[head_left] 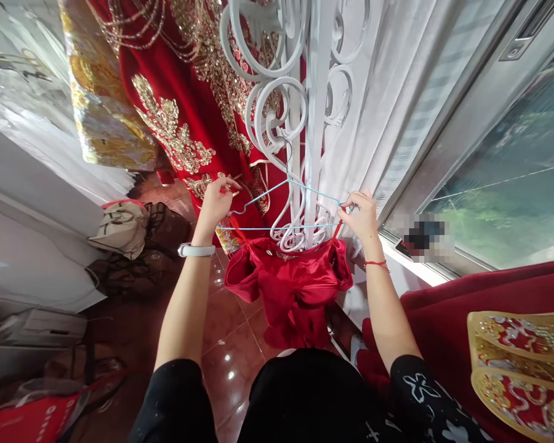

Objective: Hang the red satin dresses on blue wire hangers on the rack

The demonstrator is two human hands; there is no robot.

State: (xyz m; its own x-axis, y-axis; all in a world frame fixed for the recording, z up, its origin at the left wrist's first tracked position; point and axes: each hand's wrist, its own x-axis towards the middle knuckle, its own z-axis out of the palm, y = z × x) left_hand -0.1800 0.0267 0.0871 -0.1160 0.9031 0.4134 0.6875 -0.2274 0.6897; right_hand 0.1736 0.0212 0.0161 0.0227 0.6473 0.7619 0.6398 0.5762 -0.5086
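Note:
A thin light-blue wire hanger [263, 197] hangs by its dark hook on a white scrolled metal rack. Below its bottom bar hangs a shiny red satin dress [300, 277] with puffed sleeves, its thin red straps running up to the hanger's two ends. My right hand [360, 212] pinches the hanger's right end, close to the strap there. At the left end, my left hand [216, 203] is raised just beside the hanger, thumb and index finger slightly apart, with nothing visible between them.
The white scrolled rack [310, 123] stands straight ahead, with a red gown with gold beading [166, 123] behind it. White curtains [378, 92] and a glass door [503, 166] are on the right. Bags [120, 227] lie at left; a dark red embroidered garment [443, 307] is at lower right.

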